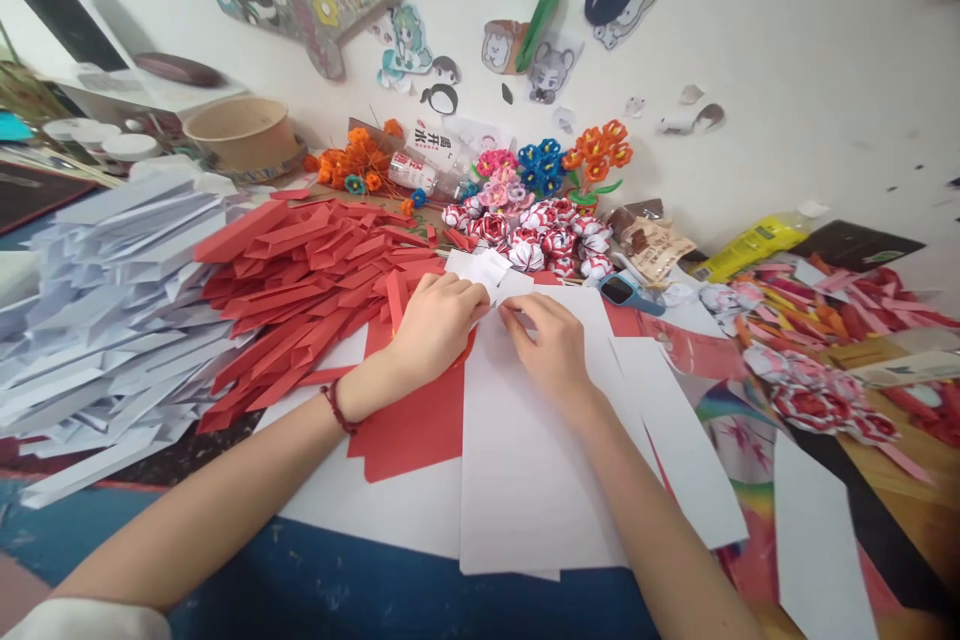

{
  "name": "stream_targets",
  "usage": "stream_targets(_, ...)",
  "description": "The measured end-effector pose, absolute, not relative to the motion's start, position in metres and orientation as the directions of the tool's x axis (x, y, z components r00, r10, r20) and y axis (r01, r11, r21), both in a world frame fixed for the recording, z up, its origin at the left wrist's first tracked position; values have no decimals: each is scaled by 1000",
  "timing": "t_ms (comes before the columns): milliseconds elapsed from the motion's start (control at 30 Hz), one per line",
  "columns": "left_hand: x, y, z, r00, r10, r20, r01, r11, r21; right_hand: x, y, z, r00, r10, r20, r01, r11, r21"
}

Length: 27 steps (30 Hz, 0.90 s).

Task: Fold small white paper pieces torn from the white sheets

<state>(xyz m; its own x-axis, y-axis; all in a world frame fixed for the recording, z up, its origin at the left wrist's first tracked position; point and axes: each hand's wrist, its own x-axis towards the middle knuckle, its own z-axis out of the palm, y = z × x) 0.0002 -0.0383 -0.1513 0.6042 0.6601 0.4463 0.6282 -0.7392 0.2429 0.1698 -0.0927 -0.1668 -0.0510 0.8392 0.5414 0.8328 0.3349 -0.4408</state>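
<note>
Both hands meet over white sheets (532, 480) at the middle of the table. My left hand (442, 320) is closed, its thumb and fingers pinched at a small white paper piece (480, 270). My right hand (547, 340) pinches the lower right part of that piece, fingertips close to the left ones. Part of the piece is hidden behind the fingers. Red paper (412, 425) lies under my left wrist. To the left are a heap of folded red strips (300, 270) and a larger heap of folded white strips (127, 300).
Red-and-white paper flowers (559, 240) and orange flowers (598, 155) stand behind the hands, near a blue watch (630, 293). A round tub (240, 135) sits back left, a yellow bottle (757, 245) back right. Coloured strips (840, 305) lie at the right.
</note>
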Motion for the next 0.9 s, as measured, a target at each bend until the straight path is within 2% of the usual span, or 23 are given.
stream_targets(300,-4,-38,-157,616,616,492,625,-762,171,164,-96,-161,-139,864,484,802,385,-456)
stream_targets(567,-6,-44,-149,699,458,549,584,-809,-68,167,-96,-161,-147,899,412,775,364,-518)
stream_targets(900,-10,-44,-147,660,467,588,637,-764,-109,173,-91,-164,-104,914,393,787,317,-530)
